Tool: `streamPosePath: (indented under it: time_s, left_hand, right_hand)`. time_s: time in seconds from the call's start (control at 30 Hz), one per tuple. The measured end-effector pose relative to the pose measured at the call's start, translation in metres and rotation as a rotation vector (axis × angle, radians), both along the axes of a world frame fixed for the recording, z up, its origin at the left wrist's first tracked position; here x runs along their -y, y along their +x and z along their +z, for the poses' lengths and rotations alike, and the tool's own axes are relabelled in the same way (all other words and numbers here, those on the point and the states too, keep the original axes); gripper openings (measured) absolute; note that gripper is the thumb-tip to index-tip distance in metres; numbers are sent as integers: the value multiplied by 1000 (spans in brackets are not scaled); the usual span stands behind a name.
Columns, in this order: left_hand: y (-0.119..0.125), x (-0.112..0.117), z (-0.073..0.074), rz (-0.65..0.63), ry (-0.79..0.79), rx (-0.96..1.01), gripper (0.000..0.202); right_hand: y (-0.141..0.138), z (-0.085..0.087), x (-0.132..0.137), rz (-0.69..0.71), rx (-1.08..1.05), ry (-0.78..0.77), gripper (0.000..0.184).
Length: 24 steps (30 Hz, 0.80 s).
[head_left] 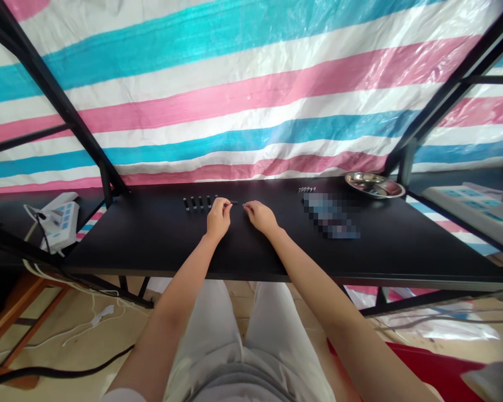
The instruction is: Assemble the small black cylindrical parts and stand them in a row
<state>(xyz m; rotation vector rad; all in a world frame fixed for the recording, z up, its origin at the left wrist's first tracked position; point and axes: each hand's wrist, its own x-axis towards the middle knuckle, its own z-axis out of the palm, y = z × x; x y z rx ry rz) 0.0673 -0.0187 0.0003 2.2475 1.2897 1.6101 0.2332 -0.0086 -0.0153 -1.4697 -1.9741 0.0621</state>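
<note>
Right now your left hand [218,216] pinches a small dark rod-shaped piece [231,202] between thumb and fingertips, its end poking out to the right. Your right hand [260,215] sits just beside it, fingers [248,206] drawn together on something tiny and pale that is too small to identify. The two hands nearly meet over the middle of the black surface [159,240].

Judging from this, you are at the step of joining the tiny part to the rod; the next move seems to call for fine alignment of the two tips.

Just left of your left hand, a row of short dark pieces [197,202] stands near the back edge: four show clearly, with perhaps a fifth partly hidden by your knuckles. Further right lies a cluster of small silvery parts [307,190], too fine to count, then one blurred-out patch, and one round metal dish [374,184]. One white power strip [61,219] rests at far left.
</note>
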Motion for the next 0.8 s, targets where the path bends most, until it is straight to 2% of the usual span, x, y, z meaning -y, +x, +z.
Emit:
streamPosePath:
  time_s: [0.17, 0.3, 0.53, 0.8]
  left_hand:
    - [1, 1, -1, -49, 8, 0, 8]
    - [1, 0, -2, -68, -1, -19, 9]
    - [0, -1, -3, -28, 0, -19, 11]
    - [1, 3, 0, -98, -8, -85, 16]
  right_hand:
    - [-1, 3, 2, -53, 71, -55, 25]
    - [-2, 5, 4, -28, 64, -33, 26]
    - [-2, 6, 4, -2, 68, -1, 28]
    - [-3, 4, 3, 19, 26, 5, 28]
